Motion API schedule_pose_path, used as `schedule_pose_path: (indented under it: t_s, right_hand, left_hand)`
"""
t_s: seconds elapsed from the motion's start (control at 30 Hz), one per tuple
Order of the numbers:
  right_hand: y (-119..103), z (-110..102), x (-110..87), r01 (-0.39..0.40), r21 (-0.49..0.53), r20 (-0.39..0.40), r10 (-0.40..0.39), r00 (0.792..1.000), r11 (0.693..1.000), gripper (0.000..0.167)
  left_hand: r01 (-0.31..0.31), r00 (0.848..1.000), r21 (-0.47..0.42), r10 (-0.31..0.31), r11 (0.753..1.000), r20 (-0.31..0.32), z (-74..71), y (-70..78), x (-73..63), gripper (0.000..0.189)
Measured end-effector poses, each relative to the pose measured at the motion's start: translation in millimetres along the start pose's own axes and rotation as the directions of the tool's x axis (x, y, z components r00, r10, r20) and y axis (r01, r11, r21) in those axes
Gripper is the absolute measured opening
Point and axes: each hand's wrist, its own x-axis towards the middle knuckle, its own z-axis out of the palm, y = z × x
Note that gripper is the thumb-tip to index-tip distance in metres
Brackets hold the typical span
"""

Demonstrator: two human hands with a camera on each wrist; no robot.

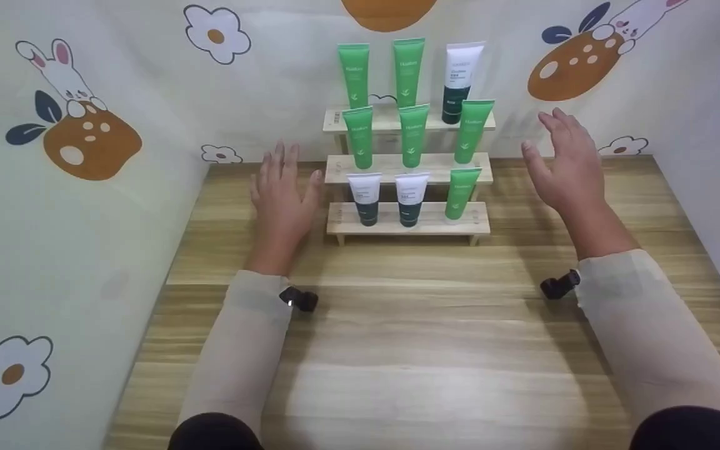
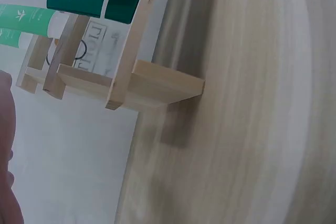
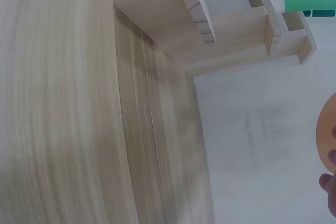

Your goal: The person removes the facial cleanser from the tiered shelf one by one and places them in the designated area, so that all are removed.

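Note:
A three-tier wooden rack (image 1: 410, 230) carries upright squeeze tubes. On its top tier stand two green tubes and a white tube with a dark green lower part (image 1: 462, 74). The middle tier bears three green tubes, among them a central green tube (image 1: 412, 134). Below, two white-and-dark-green tubes, one at left (image 1: 365, 195), stand beside a green tube (image 1: 462, 192). My left hand (image 1: 285, 200) is just left of the rack with fingers extended, holding nothing. To the right of the rack, my right hand (image 1: 567, 164) is raised, its fingers spread loosely and nothing in its grasp.
The rack stands on a wood-grain tabletop (image 1: 422, 312) near the back wall. Pale walls (image 1: 147, 56) printed with rabbits, oranges and flowers enclose the left, back and right. A small black camera sits on each wrist, the left camera (image 1: 300, 299) and the right camera (image 1: 559, 285).

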Motion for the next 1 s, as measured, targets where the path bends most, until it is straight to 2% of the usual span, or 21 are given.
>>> schedule_pose_path:
  t_s: [0.13, 0.2, 0.3, 0.4, 0.5, 0.63, 0.73, 0.83, 0.87, 0.93, 1.0]
  right_hand:
    - [-6.9, -1.2, -3.1, -0.003, 0.044, 0.003, 0.003, 1.000, 0.999, 0.065]
    - [-11.1, -3.2, -4.6, -0.006, 0.058, -0.001, 0.007, 1.000, 0.998, 0.064]
    - [-17.6, -6.6, -5.2, -0.002, 0.085, -0.017, 0.004, 1.000, 0.996, 0.063]
    - [-24.7, -9.6, -3.5, 0.003, 0.147, -0.034, 0.002, 0.999, 0.989, 0.062]
    - [-31.9, -13.3, -0.1, -0.009, 0.213, -0.048, 0.020, 0.999, 0.977, 0.060]
    - [-40.6, -18.8, 6.9, -0.023, 0.270, -0.060, 0.041, 0.997, 0.963, 0.056]
    - [-46.3, -21.8, 12.5, -0.029, 0.323, -0.052, 0.049, 0.997, 0.946, 0.051]
    - [-52.0, -23.9, 18.4, -0.039, 0.418, -0.049, 0.065, 0.997, 0.908, 0.046]
    - [-54.0, -24.7, 20.4, -0.040, 0.453, -0.049, 0.070, 0.996, 0.890, 0.044]
    - [-58.7, -26.4, 25.4, -0.039, 0.527, -0.045, 0.074, 0.996, 0.849, 0.041]
    - [-62.9, -28.5, 30.5, -0.042, 0.591, -0.031, 0.075, 0.997, 0.806, 0.039]
  left_hand:
    - [0.065, 0.998, -0.153, -0.064, 0.986, 0.007, 7.8, -1.6, -12.6, 0.076]
    - [0.109, 0.994, -0.247, -0.102, 0.963, 0.042, 11.9, -0.7, -18.1, 0.073]
    - [0.171, 0.984, -0.376, -0.138, 0.911, 0.113, 17.5, 2.3, -26.4, 0.070]
    - [0.212, 0.975, -0.503, -0.146, 0.838, 0.166, 21.6, 4.8, -34.3, 0.065]
    - [0.225, 0.972, -0.615, -0.135, 0.756, 0.190, 26.1, 4.9, -39.5, 0.062]
    - [0.255, 0.966, -0.700, -0.147, 0.667, 0.212, 33.5, 0.9, -42.1, 0.061]
    - [0.291, 0.957, -0.760, -0.168, 0.581, 0.238, 38.4, -2.7, -42.3, 0.059]
    - [0.335, 0.942, -0.810, -0.172, 0.481, 0.288, 41.8, -6.0, -41.3, 0.056]
    - [0.350, 0.937, -0.818, -0.174, 0.457, 0.304, 42.5, -6.8, -41.1, 0.055]
    - [0.375, 0.927, -0.828, -0.169, 0.417, 0.335, 44.0, -9.2, -40.1, 0.055]
    - [0.396, 0.918, -0.827, -0.172, 0.398, 0.357, 45.6, -11.7, -39.7, 0.056]
